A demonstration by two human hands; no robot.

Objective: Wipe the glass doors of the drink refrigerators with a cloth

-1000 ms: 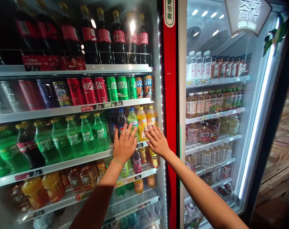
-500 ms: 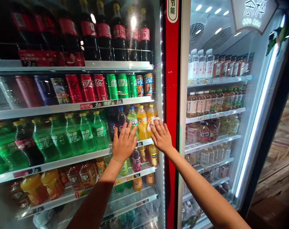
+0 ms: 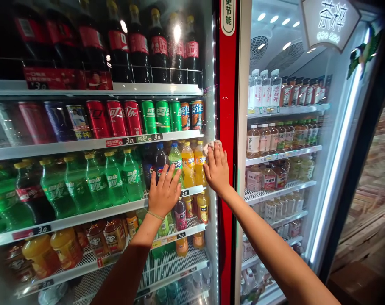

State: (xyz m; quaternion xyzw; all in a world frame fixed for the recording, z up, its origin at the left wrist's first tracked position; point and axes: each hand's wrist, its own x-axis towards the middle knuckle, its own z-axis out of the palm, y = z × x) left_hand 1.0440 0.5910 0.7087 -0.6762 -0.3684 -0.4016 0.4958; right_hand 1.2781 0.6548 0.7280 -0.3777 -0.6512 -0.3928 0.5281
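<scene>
A glass fridge door with a red frame (image 3: 227, 106) stands before me. My left hand (image 3: 163, 192) lies flat on the glass with fingers spread, in front of the bottles on the middle shelf. It holds nothing, and a thin band circles its wrist. Near the door's right edge, my right hand (image 3: 217, 169) presses a crumpled whitish cloth (image 3: 212, 145) against the glass. The cloth shows at the fingertips; the rest is hidden under the fingers. Orange bottles (image 3: 188, 163) stand behind the glass between my hands.
Inside the left fridge are cola bottles (image 3: 159, 46), red cans (image 3: 116, 118) and green bottles (image 3: 112, 173) on white shelves. A second lit fridge with clear bottles (image 3: 275, 89) stands at the right, under a fan-shaped sign (image 3: 330, 21).
My right hand has moved up and slightly right on the glass, with the cloth under its fingers. My left hand has stayed nearly in place. The view has shifted slightly.
</scene>
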